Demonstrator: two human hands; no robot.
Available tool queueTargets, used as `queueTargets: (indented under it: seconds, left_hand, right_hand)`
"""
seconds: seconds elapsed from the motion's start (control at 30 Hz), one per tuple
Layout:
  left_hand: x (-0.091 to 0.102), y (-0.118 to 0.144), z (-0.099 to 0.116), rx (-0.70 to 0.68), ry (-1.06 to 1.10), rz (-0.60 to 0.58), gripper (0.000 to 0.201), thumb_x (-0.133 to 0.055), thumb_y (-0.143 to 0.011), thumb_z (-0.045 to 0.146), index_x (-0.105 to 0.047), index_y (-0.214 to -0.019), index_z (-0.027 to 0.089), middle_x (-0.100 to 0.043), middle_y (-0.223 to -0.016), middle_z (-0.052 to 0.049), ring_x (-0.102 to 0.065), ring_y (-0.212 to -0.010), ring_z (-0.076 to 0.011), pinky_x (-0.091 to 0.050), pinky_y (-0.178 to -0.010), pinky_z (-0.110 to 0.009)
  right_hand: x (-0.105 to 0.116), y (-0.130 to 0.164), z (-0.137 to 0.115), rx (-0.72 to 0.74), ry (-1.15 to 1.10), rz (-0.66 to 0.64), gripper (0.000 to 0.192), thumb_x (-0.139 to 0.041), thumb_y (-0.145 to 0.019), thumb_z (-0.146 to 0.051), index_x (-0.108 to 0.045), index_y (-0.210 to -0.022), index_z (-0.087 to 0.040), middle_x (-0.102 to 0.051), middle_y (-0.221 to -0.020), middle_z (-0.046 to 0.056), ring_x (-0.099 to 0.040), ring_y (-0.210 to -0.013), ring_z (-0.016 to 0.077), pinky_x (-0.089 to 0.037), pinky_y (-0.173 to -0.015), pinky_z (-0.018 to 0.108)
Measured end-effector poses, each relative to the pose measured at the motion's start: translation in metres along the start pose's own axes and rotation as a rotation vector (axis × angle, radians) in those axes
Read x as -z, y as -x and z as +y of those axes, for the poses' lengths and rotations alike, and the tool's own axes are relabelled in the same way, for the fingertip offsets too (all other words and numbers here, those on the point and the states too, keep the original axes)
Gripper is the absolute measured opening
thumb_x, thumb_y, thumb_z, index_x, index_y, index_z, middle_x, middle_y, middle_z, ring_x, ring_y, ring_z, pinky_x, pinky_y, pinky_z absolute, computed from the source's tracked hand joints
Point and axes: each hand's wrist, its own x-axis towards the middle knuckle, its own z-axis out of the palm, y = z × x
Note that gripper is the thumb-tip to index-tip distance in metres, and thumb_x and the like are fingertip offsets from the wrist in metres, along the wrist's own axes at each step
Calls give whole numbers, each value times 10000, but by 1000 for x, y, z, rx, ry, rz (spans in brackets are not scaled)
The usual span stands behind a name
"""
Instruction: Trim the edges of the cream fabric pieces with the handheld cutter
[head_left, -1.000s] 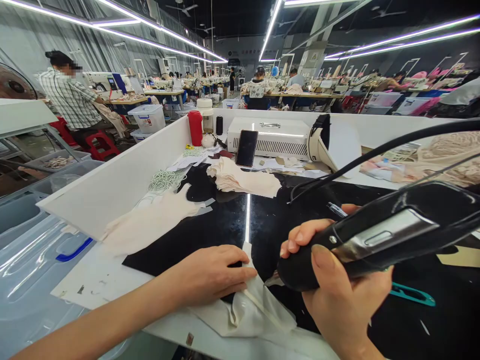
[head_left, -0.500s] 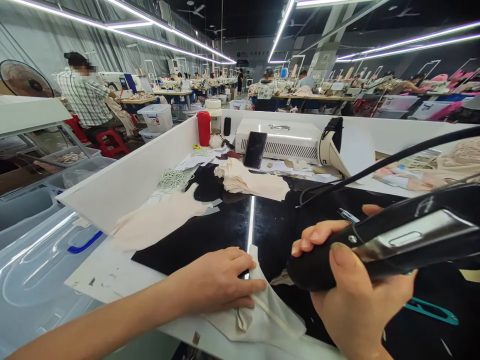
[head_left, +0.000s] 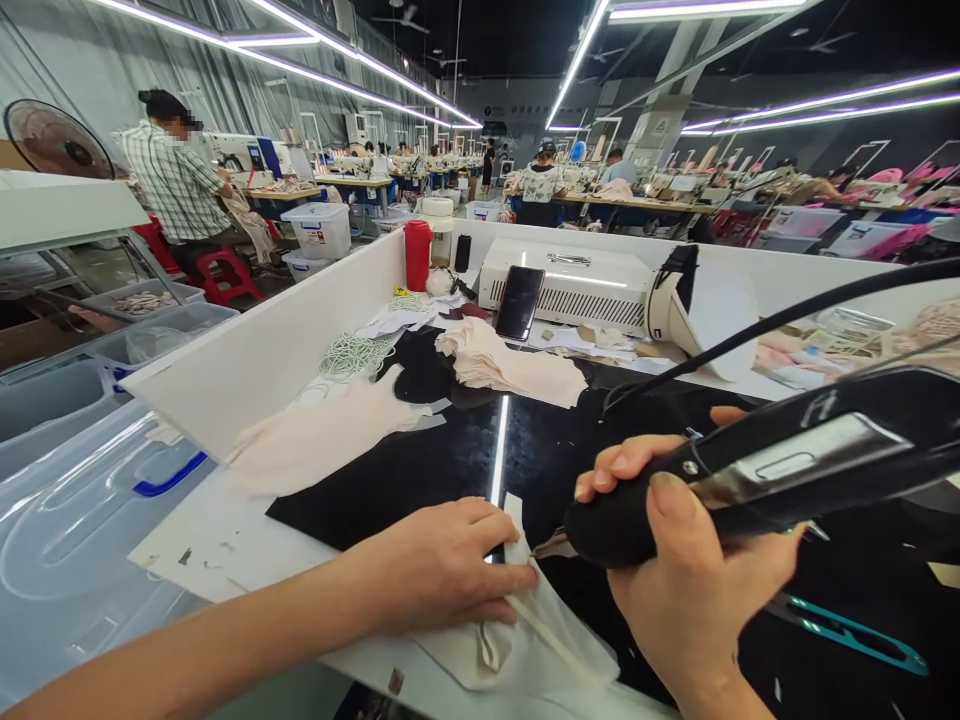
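My left hand [head_left: 442, 565] lies flat, pinning the cream fabric piece [head_left: 525, 640] on the near bench [head_left: 225, 545], while my right hand [head_left: 690, 580] grips the black tool [head_left: 750, 480].

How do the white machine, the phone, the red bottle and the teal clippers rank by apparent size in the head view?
1. white machine
2. phone and red bottle, about alike
3. teal clippers, lying nearer the camera, so their rank is unsure

The right hand [head_left: 697, 590] has brought the black corded tool [head_left: 750, 480] lower and closer to the left hand [head_left: 442, 565], so its metal tip [head_left: 551, 547] now shows just beside the left fingertips, above the cream fabric piece [head_left: 525, 640]. The fabric's folded strap has slid slightly under those fingers.
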Motion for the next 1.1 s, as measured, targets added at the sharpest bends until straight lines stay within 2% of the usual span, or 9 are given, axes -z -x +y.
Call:
queueTargets:
  seconds: [0.17,0.43,0.53,0.67,0.8,0.9,1.0,1.1]
  left_hand:
    - [-1,1,-2,-10,1,13,286,-622,-1071,413,-679,-1252,198,-637,-1129,-117,-639,-1067,-252,-553,-1013,-376]
    - [-4,3,-5,-7,9,35,303,-610,-1075,416,-678,-1272,195,-633,-1173,-121,-639,-1080,-261,-554,-1006,-387]
    - [-5,4,-5,0,11,41,315,-648,-1055,417,-677,-1286,205,-634,-1191,-116,-635,-1053,-260,-567,-976,-384]
    - [-2,8,-5,42,21,41,312,-685,-1039,393,-676,-1299,220,-640,-1239,-109,-644,-1068,-257,-585,-947,-367]
    - [1,7,-4,141,98,74,243,-563,-1110,311,-665,-1303,204,-677,-1165,-81,-662,-1045,-216,-592,-907,-317]
    - [1,1,-1,195,94,93,215,-503,-1129,254,-682,-1221,179,-682,-1121,-77,-667,-1032,-213,-595,-920,-341]
    - [-1,-9,7,172,58,111,153,-554,-1109,238,-688,-1119,164,-683,-1130,-82,-673,-1047,-222,-590,-957,-366]
    - [-7,-19,16,154,61,100,62,-683,-1042,217,-681,-1077,165,-690,-1136,-73,-682,-1026,-220,-591,-952,-355]
  right_hand:
    - [-3,-1,5,-9,35,-21,533,-814,-859,-224,-533,-1306,-296,-686,-752,-71,-637,-601,169,-582,-548,337]
    - [-6,-5,14,47,13,-52,483,-804,-886,-249,-534,-1285,-289,-683,-775,-79,-640,-590,148,-579,-571,331]
    - [-6,-5,18,36,16,-81,411,-784,-913,-245,-539,-1241,-280,-682,-786,-81,-639,-592,141,-573,-568,325]
    - [-1,-9,17,43,-1,-104,405,-809,-902,-287,-510,-1175,-287,-689,-813,-86,-643,-600,138,-575,-584,324]
    - [15,-22,7,72,127,-114,426,-851,-868,-346,-501,-1106,-294,-715,-871,-61,-674,-696,166,-601,-716,372]
    - [33,-35,1,88,289,-139,415,-830,-876,-420,-532,-1135,-290,-737,-989,-8,-697,-827,202,-588,-827,408]
    - [54,-47,-3,81,460,-160,413,-791,-895,-498,-569,-1163,-277,-737,-1073,27,-704,-927,234,-581,-865,423]
    - [76,-55,-4,81,616,-221,447,-788,-896,-510,-594,-1221,-272,-752,-1105,34,-722,-942,247,-602,-840,420]
